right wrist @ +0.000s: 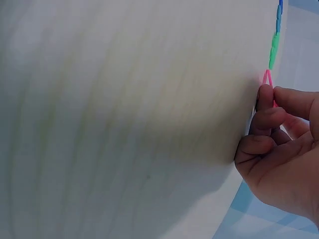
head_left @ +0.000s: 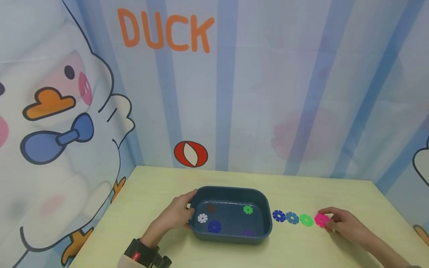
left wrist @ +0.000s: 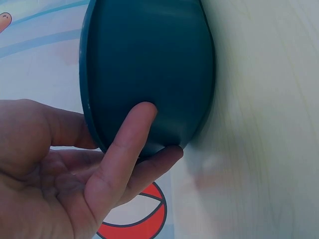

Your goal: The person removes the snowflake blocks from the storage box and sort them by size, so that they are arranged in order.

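My left hand [head_left: 178, 210] holds the left end of a dark blue plastic basin [head_left: 231, 239]. In the left wrist view its fingers [left wrist: 122, 149] lie against the basin's outer wall, near the rim. Inside the basin are several slotted snowflake discs, among them a white disc [head_left: 202, 218], a green disc [head_left: 248, 209] and a blue disc [head_left: 214, 226]. On the table, my right hand [head_left: 346, 225] pinches a pink snowflake disc [head_left: 321, 220] at the right end of a row. Left of it lie a light green disc [head_left: 306, 220], a steel-blue disc [head_left: 292, 218] and a dark blue disc [head_left: 279, 215].
The pale wood-grain table [head_left: 161, 178] carries the basin and the row, which starts right beside the basin's right wall. A printed cloth backdrop [head_left: 261, 93] rises behind the table and along its left side.
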`<state>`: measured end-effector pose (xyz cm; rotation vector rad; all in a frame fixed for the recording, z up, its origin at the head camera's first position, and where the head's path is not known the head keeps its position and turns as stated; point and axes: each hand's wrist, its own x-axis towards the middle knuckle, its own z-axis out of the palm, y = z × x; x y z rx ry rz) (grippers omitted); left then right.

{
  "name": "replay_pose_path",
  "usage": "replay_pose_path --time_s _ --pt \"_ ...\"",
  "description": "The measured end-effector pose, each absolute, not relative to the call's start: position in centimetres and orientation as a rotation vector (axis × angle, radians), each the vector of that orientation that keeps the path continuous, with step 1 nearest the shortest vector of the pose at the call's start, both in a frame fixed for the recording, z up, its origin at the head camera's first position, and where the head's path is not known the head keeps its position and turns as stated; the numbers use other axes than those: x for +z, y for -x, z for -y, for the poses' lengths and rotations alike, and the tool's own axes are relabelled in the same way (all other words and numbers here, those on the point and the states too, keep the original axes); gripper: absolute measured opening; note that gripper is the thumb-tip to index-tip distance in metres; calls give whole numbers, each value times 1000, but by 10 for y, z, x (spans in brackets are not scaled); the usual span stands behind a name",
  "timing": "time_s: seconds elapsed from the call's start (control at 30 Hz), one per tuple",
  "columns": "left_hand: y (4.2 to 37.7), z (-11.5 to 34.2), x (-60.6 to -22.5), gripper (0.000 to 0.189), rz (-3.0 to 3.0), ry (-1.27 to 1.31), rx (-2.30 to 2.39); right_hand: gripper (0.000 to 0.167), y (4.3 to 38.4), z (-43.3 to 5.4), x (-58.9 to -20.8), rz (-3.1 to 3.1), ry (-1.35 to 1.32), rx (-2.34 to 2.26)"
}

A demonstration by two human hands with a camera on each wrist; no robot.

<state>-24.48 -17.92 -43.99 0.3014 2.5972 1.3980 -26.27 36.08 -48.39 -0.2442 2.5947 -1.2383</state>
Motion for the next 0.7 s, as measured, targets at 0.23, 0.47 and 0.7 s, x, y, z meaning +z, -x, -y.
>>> replay_pose_path --time_s 0.23,0.47,0.7 --pt "245 179 -441 70 -2607 -310 1395 39 262 -359 -484 -2632 269 -1166" --pt "245 178 -441 71 -2605 -294 1398 39 260 -357 -483 -2684 261 -1145" --pt "245 178 -441 71 -2615 -290 1384 36 260 -343 -477 -2770 254 -1181"
